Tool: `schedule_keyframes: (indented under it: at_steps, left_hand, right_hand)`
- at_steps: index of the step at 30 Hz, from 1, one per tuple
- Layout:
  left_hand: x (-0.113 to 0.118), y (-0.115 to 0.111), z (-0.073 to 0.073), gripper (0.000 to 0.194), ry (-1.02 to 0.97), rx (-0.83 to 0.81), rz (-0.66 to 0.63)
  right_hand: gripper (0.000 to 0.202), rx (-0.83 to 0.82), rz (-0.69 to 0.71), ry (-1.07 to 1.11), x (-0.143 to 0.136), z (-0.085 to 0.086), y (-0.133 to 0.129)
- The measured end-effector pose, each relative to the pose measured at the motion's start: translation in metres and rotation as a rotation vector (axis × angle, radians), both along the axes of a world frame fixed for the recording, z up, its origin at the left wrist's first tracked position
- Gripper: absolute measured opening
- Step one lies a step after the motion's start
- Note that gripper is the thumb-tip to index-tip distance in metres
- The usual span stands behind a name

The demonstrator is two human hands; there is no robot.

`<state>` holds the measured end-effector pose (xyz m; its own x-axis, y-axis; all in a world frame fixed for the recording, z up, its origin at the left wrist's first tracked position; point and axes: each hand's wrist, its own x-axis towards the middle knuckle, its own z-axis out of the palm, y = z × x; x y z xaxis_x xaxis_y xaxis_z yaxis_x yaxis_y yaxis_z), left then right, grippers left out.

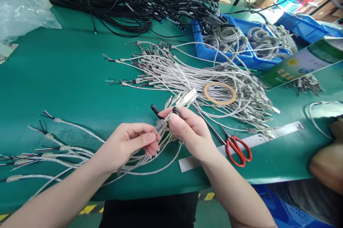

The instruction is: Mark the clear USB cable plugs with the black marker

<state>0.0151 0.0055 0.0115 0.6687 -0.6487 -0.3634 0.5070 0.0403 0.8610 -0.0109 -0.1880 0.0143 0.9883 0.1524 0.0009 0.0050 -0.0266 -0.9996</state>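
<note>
My left hand point(136, 138) is closed, thumb and fingers pinching a clear-moulded cable connector point(161, 126). My right hand point(187, 128) curls round a tool with two black ends point(175, 110), its working part hidden by the fingers; I cannot make out its kind. Both hands meet at the connector. Beneath them runs a bundle of grey cables point(144, 171), whose stripped ends with thin coloured wires fan out at the left. Just beyond my right fingers, several metal USB plugs point(190, 95) lie together.
A large pile of grey cables point(184, 74) lies ahead, with a tape ring point(219, 93) on it. Red-handled scissors point(238, 151) rest on a steel ruler point(284, 129). Black cables point(120, 10) and blue bins point(199, 42) stand behind. Another person's arm point(327, 160) is at right.
</note>
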Motion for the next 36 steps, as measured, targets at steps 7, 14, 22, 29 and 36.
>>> schedule_keyframes:
  at_steps: [7,14,22,29,36]
  left_hand:
    - [0.001,-0.001,0.007,0.029,-0.06,0.044,-0.129]
    - [-0.006,-0.003,0.007,0.022,-0.067,0.109,-0.094]
    - [-0.009,-0.005,0.011,0.029,-0.349,0.378,-0.157]
    - [-0.008,-0.004,0.011,0.034,-0.39,0.341,-0.214]
    - [-0.008,0.0,0.01,0.038,-0.434,0.368,-0.14]
  right_hand:
    - [0.023,-0.02,-0.078,-0.028,0.001,0.0,0.005]
    - [0.025,-0.1,-0.133,-0.07,0.0,0.0,0.006]
    - [0.026,-0.152,-0.157,-0.103,0.0,0.0,0.007]
    - [0.032,-0.169,-0.171,-0.113,0.001,0.0,0.009]
    - [0.032,-0.177,-0.087,-0.059,-0.001,0.002,0.007]
